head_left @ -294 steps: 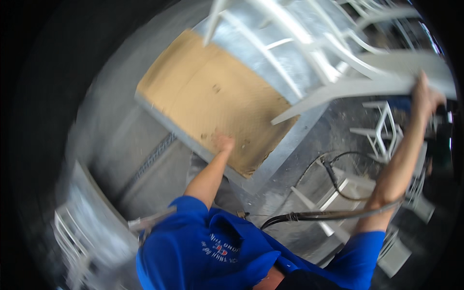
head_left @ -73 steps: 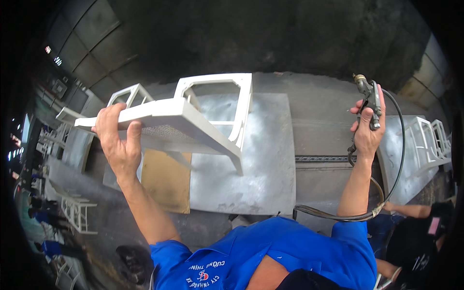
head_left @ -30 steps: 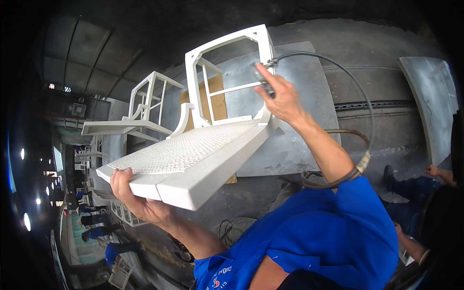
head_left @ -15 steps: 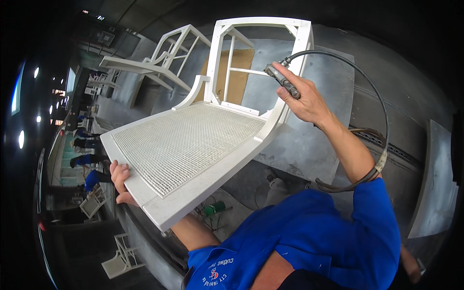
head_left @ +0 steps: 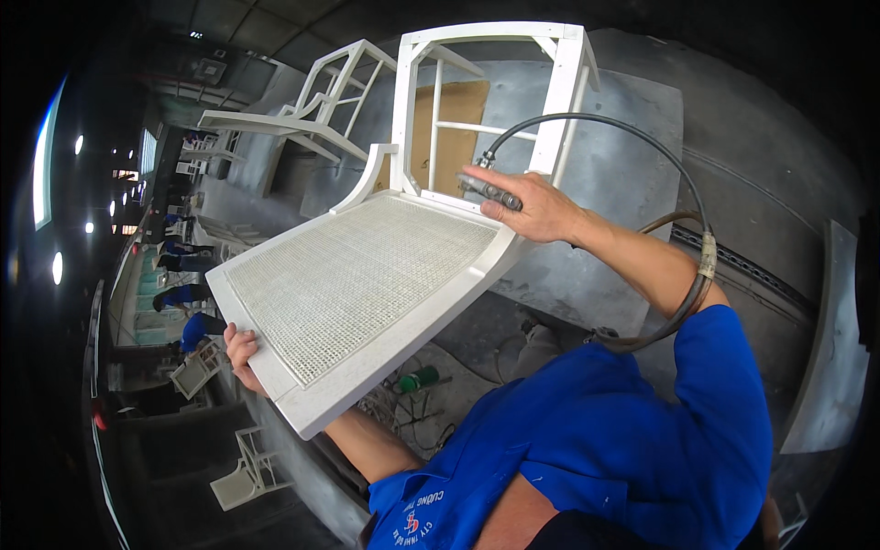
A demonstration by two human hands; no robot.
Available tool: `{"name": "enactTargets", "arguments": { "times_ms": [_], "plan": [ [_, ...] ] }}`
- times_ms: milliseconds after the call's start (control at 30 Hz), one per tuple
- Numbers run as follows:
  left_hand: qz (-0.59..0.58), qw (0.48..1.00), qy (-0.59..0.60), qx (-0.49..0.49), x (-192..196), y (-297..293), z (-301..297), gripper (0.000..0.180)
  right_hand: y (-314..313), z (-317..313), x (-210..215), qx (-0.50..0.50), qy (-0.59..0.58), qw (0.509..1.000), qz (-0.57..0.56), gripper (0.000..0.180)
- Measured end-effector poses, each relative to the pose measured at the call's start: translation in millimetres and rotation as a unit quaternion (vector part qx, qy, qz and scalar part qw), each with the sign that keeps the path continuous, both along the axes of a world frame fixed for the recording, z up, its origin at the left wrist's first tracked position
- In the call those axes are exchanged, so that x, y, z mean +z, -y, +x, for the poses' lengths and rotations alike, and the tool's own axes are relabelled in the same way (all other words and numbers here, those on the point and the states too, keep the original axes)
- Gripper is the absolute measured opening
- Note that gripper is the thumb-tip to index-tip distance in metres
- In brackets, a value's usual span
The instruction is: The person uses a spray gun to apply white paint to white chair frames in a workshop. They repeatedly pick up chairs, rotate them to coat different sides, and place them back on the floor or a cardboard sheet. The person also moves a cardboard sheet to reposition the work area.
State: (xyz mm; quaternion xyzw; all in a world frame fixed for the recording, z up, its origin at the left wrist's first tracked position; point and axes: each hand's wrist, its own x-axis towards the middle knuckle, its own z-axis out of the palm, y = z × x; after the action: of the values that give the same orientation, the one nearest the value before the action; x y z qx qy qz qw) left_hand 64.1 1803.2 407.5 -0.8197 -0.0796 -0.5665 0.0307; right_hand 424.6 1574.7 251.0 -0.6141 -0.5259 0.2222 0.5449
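Left hand (head_left: 243, 357) clamps an edge of a white chair (head_left: 394, 238) | right hand (head_left: 541, 209), apart, grips hose-fed metal tool (head_left: 490, 191) | chair partly over grey surface (head_left: 632, 128) | green cylinder (head_left: 418, 379) below, interior hidden

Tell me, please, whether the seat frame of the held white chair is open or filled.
Open: brown cardboard and grey table show through the seat frame.

You wear white lettering (head_left: 427, 500) on the chest of your blue shirt (head_left: 587, 412), set around a small red-and-white emblem (head_left: 412, 522). It sits lower than your left fingers (head_left: 241, 346) and to their right, and well below your right fingers (head_left: 509, 181). One line runs on the emblem's side nearer your fingers; another curves along the far side.
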Motion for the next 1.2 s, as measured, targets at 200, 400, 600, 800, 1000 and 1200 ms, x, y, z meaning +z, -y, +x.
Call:
{"name": "enactTargets", "arguments": {
  "times_ms": [200, 400, 600, 800, 1000, 1200],
  "plan": [
    [-0.046, 0.998, 0.038, -0.017, -2.1, 7.7, 5.8, 0.031, -1.6, 26.8, 13.7, -0.114, 0.021, 0.991, 0.066, 0.062],
    [-0.008, 1.000, 0.007, 0.015, 1.5, 17.7, 13.1, 0.032, 1.3, 52.0, 31.6, -0.219, 0.065, 0.966, 0.123, 0.061],
    [-0.020, 0.999, 0.017, 0.019, 2.0, 19.8, 13.1, 0.039, 9.1, 47.3, 26.8, -0.135, 0.055, 0.989, 0.031, 0.063],
    [-0.030, 0.999, 0.024, 0.009, 1.9, 21.7, 12.5, 0.031, 13.0, 3.8, 12.3, -0.018, 0.039, 0.998, 0.052, 0.066],
    [-0.016, 1.000, 0.023, -0.011, 3.5, 14.0, 4.2, 0.033, 17.3, 2.0, 15.6, -0.013, -0.003, 0.999, -0.036, 0.061],
    [-0.024, 0.999, 0.020, -0.017, 3.0, 13.7, 2.3, 0.045, 5.6, 29.5, 24.2, -0.156, 0.020, 0.985, 0.063, 0.063]
  ]
}}
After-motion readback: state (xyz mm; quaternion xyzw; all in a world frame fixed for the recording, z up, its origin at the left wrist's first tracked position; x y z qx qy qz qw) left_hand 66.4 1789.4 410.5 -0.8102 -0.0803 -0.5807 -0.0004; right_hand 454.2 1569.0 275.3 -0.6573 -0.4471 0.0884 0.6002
